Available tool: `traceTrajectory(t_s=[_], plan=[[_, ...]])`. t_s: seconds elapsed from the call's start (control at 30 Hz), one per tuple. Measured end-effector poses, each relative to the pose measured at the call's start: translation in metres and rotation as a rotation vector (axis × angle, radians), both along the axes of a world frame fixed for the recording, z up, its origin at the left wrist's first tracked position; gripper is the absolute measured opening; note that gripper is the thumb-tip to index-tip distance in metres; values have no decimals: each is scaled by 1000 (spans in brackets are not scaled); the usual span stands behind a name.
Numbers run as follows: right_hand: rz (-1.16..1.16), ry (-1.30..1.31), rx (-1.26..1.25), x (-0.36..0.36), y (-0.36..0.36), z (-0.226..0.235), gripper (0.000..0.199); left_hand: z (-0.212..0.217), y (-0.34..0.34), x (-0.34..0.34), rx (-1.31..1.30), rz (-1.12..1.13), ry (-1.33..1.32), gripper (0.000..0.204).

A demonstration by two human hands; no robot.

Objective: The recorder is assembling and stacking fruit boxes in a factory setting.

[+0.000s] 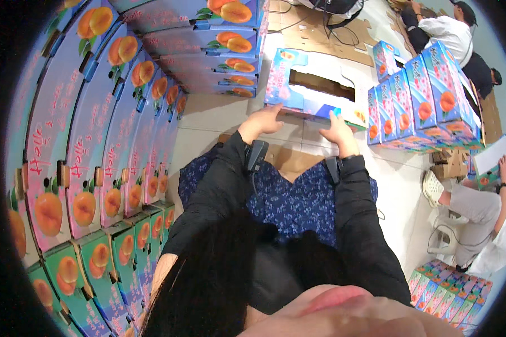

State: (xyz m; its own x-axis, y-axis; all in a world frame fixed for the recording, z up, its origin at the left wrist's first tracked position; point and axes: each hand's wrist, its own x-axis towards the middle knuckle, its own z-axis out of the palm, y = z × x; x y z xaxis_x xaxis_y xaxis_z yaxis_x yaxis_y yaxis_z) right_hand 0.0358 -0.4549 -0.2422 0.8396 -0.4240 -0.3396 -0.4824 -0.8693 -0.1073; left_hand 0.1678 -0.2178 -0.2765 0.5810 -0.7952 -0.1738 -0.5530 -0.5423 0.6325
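In front of me a fruit carton (282, 90), blue and pink with peach pictures, lies on the floor. A long opening in its white upper face shows a brown inside. My left hand (262, 122) is at the near left edge of the carton, fingers stretched out and touching it. At the near right part, my right hand (339, 136) grips the edge, its thumb up against a bright blue patch and its fingers bent at the near side. The undersides of both hands are hidden.
Stacked peach cartons (84, 208) form a wall at my left, with more boxes (202, 45) beyond. Standing cartons (416, 101) are at right. Flattened cardboard (348, 42) and cables lie at the back. A co-worker (480, 208) sits at right, another person (444, 31) farther off.
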Motion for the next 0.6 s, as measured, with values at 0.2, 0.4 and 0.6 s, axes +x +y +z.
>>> traceTrajectory(t_s=[0.2, 0.4, 0.6], plan=[[-159, 119, 2, 15, -1, -2, 98, 31, 4, 4, 201, 73, 327, 90], [-129, -17, -83, 26, -5, -5, 101, 26, 1, 6, 251, 133, 277, 93], [-50, -40, 58, 30, 14, 6, 101, 17, 2, 12, 151, 242, 275, 84]])
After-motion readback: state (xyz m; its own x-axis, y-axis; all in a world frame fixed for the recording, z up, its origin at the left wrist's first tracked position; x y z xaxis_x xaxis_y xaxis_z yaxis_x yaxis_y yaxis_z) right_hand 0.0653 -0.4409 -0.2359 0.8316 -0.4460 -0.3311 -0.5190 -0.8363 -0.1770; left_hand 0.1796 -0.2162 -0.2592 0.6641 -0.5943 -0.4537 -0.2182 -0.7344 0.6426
